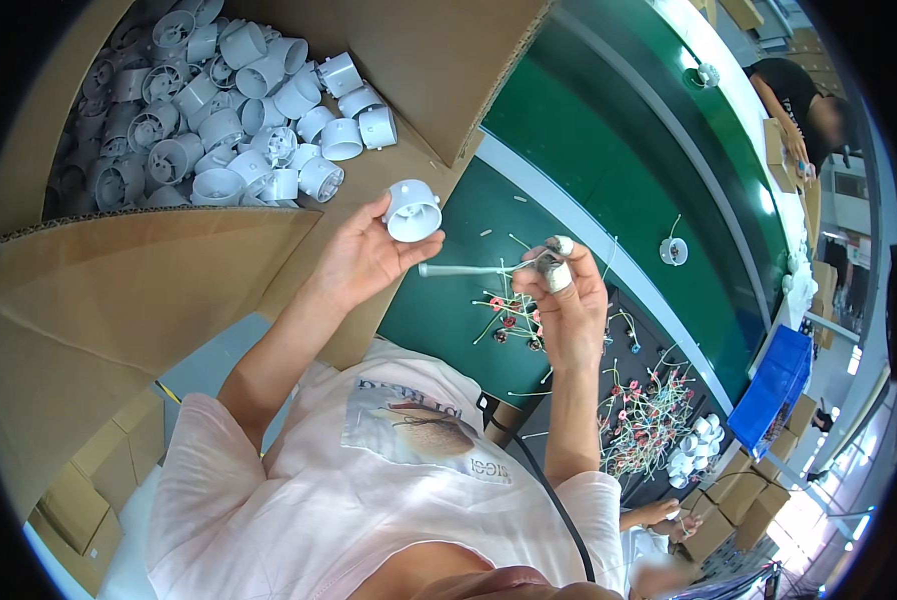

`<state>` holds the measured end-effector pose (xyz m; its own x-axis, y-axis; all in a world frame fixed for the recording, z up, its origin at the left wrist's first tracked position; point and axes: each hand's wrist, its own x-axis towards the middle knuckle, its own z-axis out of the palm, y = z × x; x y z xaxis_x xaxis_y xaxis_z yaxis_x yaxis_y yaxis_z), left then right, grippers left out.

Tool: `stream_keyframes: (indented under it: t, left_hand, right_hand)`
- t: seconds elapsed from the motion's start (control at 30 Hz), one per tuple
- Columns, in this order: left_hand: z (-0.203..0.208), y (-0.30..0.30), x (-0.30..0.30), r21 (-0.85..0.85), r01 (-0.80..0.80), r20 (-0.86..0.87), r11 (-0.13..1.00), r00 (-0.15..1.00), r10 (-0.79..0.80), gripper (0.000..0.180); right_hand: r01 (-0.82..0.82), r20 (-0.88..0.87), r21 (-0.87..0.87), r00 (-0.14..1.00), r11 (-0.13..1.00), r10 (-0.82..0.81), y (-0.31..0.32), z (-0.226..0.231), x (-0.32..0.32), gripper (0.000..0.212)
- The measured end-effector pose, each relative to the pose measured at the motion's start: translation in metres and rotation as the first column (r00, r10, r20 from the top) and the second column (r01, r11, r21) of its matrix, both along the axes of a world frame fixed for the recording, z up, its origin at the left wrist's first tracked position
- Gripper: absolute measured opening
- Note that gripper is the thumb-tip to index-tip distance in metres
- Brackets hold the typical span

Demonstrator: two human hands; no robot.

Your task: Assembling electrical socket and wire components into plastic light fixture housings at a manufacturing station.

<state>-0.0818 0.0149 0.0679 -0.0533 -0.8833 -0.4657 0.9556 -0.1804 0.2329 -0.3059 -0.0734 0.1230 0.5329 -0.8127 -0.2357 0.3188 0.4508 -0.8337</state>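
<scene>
My left hand (361,250) grips a white round plastic housing (413,211) between thumb and fingers, its open end facing down and toward me. To the right, my right hand (572,310) is closed, with white wrappings on two fingertips. From its fingers a slim tool with a pale handle (459,269) points left toward the housing, apart from it. The tool's other end is hidden by the fingers, so its kind does not show. Below the tool lie small red and dark parts with thin wires (507,322) on the green surface.
A large cardboard box (119,275) at left holds many white housings (224,125). A green conveyor belt (609,130) carries one housing (674,250). Piled wired parts (649,420), white pieces (697,450) and a blue bin (774,385) stand right. Co-workers (794,105) are at far right and lower right.
</scene>
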Motion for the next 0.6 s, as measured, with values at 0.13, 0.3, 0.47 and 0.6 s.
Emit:
stream_keyframes:
  t: [0.13, 0.3, 0.47, 0.6]
  left_hand:
    - [0.002, -0.002, -0.018, 0.049, -0.029, -0.089, 0.998, 0.995, 0.033, 0.048]
    - [0.018, -0.001, -0.033, -0.08, 0.034, 0.046, 0.996, 0.998, -0.03, 0.047]
    - [0.032, 0.002, -0.023, -0.078, 0.275, 0.319, 0.958, 0.917, -0.237, 0.05]
    - [0.031, 0.006, -0.014, -0.131, 0.453, 0.553, 0.882, 0.772, -0.314, 0.061]
  right_hand:
    - [0.128, 0.133, 0.069, 0.982, 0.989, -0.137, 0.022, -0.005, 0.024, 0.03]
    - [0.242, 0.147, 0.16, 0.953, 0.957, -0.266, 0.032, -0.018, 0.056, 0.026]
    - [0.281, 0.113, 0.177, 0.946, 0.943, -0.303, 0.029, -0.023, 0.061, 0.027]
    - [0.239, 0.052, 0.056, 0.969, 0.969, -0.242, 0.023, -0.012, 0.056, 0.027]
